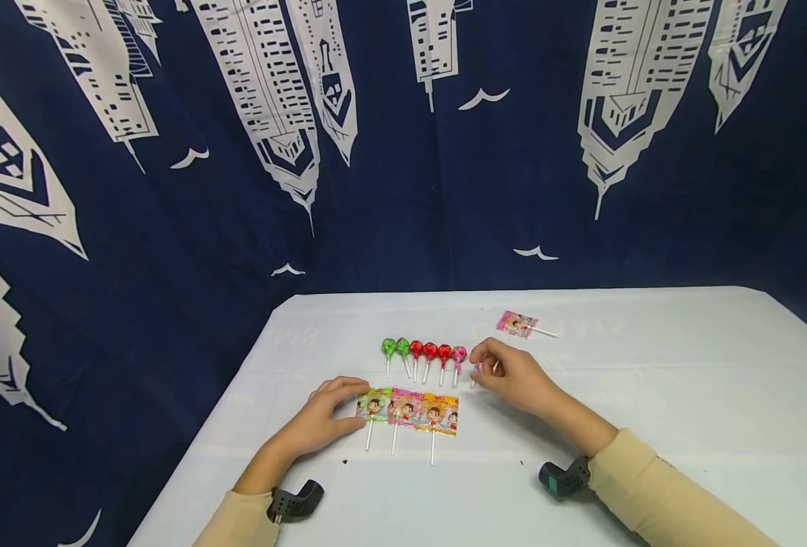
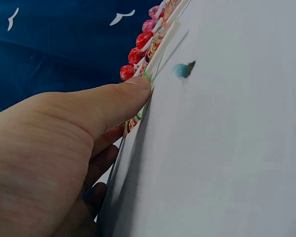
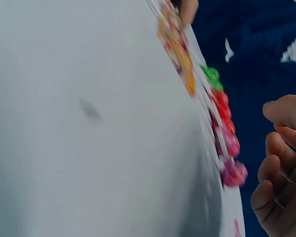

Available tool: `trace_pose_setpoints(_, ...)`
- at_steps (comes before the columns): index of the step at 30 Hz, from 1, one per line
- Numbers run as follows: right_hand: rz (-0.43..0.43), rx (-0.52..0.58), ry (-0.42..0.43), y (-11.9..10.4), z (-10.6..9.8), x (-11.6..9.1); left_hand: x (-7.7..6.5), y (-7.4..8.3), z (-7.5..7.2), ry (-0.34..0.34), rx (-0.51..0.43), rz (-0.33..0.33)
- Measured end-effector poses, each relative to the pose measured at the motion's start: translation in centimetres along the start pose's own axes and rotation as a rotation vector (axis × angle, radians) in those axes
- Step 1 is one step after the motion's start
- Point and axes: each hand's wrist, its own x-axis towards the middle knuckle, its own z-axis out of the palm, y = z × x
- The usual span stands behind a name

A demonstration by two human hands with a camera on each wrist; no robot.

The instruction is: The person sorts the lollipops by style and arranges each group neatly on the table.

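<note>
In the head view, my left hand rests at the left end of a row of three flat-wrapped lollipops: green, pink and orange. Its thumb and forefinger touch the green wrapper's edges; the thumb lies along that edge in the left wrist view. Behind them runs a line of round lollipops: green, red and pink. My right hand is bent over the line's right end, partly hiding the last pink lollipop. The right wrist view shows its fingers loosely bent and apart from that lollipop.
A pink flat-wrapped lollipop lies farther back on the white table, its stick pointing right. Small dark specks mark the tabletop. A dark blue cloth with white building prints hangs behind the table's far edge.
</note>
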Motion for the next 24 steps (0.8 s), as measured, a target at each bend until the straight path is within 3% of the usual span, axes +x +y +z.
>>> trace_pose_setpoints(7,0.114,-0.053,0.117,1.9,-2.6,1.6,0.1,0.0,0.0,0.000,0.009,-0.003)
trace_pose_setpoints(14,0.127,-0.180,0.233,4.7,-4.5,2.9,0.1,0.0,0.0,0.001,0.000,0.012)
trace_pose_setpoints(24,0.210,-0.324,0.289,8.2,-6.0,3.5,0.1,-0.2,-0.1,-0.003,0.007,0.012)
